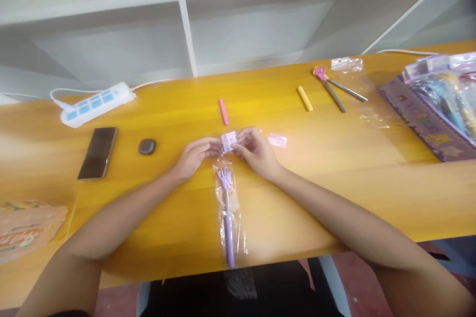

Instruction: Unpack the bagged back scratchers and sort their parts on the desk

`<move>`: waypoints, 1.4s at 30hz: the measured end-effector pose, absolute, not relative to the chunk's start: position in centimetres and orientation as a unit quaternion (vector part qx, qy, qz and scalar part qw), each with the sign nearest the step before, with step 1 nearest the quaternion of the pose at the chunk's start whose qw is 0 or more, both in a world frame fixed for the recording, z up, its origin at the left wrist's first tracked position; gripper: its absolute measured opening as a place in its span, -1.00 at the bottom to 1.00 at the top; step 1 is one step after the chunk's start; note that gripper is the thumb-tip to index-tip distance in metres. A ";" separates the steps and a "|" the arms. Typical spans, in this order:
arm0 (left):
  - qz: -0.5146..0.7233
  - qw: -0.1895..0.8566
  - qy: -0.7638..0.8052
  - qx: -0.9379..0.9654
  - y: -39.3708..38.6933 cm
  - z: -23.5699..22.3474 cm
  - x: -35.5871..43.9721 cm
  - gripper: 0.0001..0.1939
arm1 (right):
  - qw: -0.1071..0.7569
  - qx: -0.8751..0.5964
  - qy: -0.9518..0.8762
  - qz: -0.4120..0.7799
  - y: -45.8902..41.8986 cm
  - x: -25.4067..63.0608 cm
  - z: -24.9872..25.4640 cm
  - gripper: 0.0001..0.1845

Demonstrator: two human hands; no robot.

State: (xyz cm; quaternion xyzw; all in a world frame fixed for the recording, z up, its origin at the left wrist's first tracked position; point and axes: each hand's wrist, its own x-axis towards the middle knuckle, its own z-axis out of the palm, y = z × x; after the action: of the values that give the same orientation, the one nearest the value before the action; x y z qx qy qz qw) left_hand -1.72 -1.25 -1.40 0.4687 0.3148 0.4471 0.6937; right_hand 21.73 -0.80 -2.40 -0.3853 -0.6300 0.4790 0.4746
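Observation:
Between my two hands is a small printed card (228, 140), pale purple with pink. My right hand (257, 152) pinches its right side, the thumb lying over the front. At the card's left edge, the bent fingers of my left hand (197, 156) close on it; their tips are partly hidden. Just below lies a purple back scratcher (229, 233), hand-shaped end up, inside a clear plastic bag (240, 230) whose lower end hangs over the table edge. A pink-and-white label (277, 140) rests right of my right hand.
Beyond my hands lie a pink tube (223, 111), a yellow tube (305, 98) and two metal-rod scratchers (336, 95). A purple box (416, 114) of bagged items stands right. Left are a power strip (97, 104), a phone (97, 153) and a small black case (147, 146).

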 end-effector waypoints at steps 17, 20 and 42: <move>0.432 0.740 0.284 0.429 -1.3 -1.3 -1.6 -0.58 | 0.480 -0.371 -0.727 0.320 -0.8 22.0 -1.9 -0.84; 0.434 0.739 0.284 0.430 -1.4 -1.3 -1.6 -0.57 | 0.480 -0.367 -0.741 0.294 -0.8 22.0 -1.8 -0.88; 0.398 0.743 0.291 0.452 -1.5 -1.0 -1.6 -0.50 | 0.453 -0.360 -0.768 0.274 -1.0 22.2 -1.6 -0.77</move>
State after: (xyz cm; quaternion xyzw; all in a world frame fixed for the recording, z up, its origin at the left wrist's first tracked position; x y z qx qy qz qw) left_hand -1.57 -1.50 -0.98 0.4517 0.2907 0.3983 0.7435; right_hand 22.23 -0.99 -1.56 -0.3598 -0.7683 0.2741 0.4530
